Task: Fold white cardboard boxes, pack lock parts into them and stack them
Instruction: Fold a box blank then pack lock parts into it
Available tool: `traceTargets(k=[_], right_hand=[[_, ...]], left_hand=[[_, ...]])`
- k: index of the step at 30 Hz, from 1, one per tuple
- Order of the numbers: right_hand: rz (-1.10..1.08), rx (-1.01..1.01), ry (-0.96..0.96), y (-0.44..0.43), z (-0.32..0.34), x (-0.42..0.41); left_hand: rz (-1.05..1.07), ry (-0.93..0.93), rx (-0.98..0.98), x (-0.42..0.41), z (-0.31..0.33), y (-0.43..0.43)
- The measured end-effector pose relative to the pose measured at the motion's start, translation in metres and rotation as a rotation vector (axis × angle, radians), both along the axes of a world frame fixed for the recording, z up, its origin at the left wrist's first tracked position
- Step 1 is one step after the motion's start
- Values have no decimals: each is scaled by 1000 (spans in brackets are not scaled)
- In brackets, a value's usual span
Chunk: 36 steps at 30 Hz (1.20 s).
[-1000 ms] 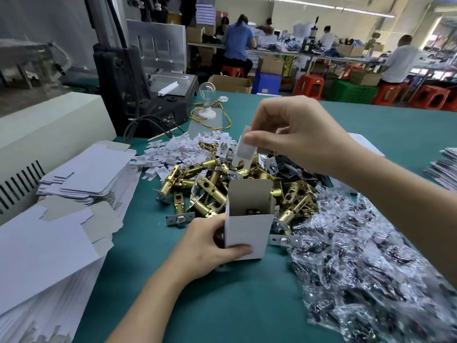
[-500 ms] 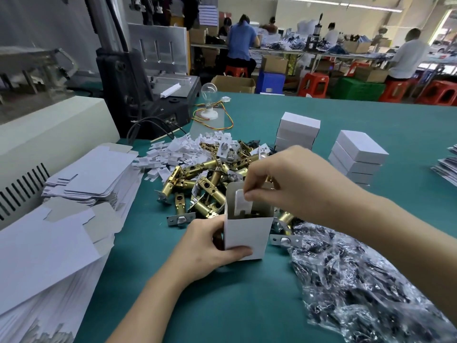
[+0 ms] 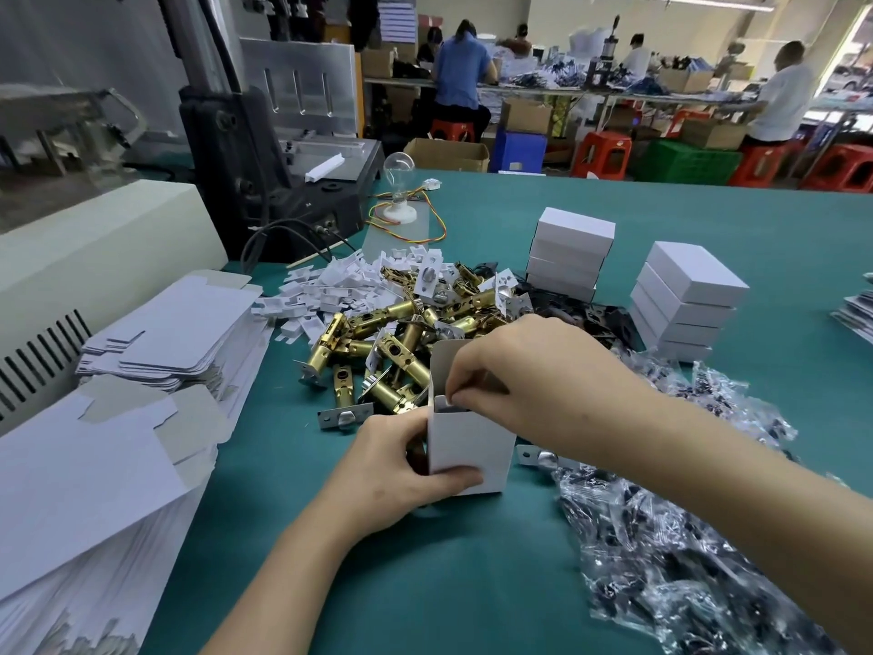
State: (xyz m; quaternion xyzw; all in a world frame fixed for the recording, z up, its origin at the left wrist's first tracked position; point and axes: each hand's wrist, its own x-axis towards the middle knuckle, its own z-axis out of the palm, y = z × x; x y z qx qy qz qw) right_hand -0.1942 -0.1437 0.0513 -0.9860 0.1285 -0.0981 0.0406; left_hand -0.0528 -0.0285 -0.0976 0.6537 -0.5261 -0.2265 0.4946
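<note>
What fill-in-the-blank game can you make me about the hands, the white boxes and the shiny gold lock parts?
1. The left hand grips the open box, while fingers of the ____ hand reach into its open top.
2. Closed boxes are piled in ____ stacks behind it.
3. The flat cardboard sheets lie to the ____ of the lock parts.
Missing words: right, two, left.

around you: teal table (image 3: 708,219); beige machine housing (image 3: 118,238) at your left; dark press (image 3: 226,148); bare bulb (image 3: 398,170) on white base. beyond: long workbench (image 3: 543,89), seated workers (image 3: 460,73), red stools (image 3: 602,156), green crate (image 3: 685,163), blue bin (image 3: 519,151), brown carton (image 3: 449,156). ceiling strip lights (image 3: 680,0); daylight far right.
</note>
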Motion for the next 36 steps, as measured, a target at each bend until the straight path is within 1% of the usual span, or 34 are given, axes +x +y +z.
traceTargets(k=[7, 9, 11, 13, 15, 16, 17, 18, 20, 22, 24, 27, 29, 33, 36], right_hand=[[-4, -57, 19, 4, -1, 1], [2, -48, -11, 4, 1, -2], [0, 56, -121, 0, 5, -7], [-15, 212, -339, -13, 11, -13], [-94, 253, -546, -44, 16, -15], [-174, 246, -584, -65, 17, -13], [-267, 234, -558, -87, 15, -10], [-357, 214, -471, -109, 10, -7], [-480, 164, -214, -146, -9, 1], [-526, 130, 13, -172, -33, 8], [-561, 73, 147, -188, -52, 15], [-622, -12, 181, -202, -68, 24], [-655, -20, 220, -204, -72, 30], [-686, -3, 229, -204, -76, 41], [-714, 82, 171, -207, -76, 41]], left_hand=[[4, 5, -8, -1, 4, 1], [3, 4, -10, -2, 6, 2], [-5, 13, -9, -3, 7, 2], [-13, 23, -7, -3, 8, 3], [-12, 26, -3, -2, 8, 3], [-10, 27, 2, -2, 7, 3], [-10, 31, 6, -3, 7, 2], [-9, 35, 9, -3, 7, 2], [-11, 38, 11, -3, 6, 2], [-16, 43, 14, -3, 6, 2], [-17, 49, 19, -2, 6, 2], [-15, 51, 20, -2, 4, 1], [-15, 52, 19, -1, 4, 2], [-20, 53, 22, 0, 3, 1], [-21, 55, 17, 0, 3, 1]])
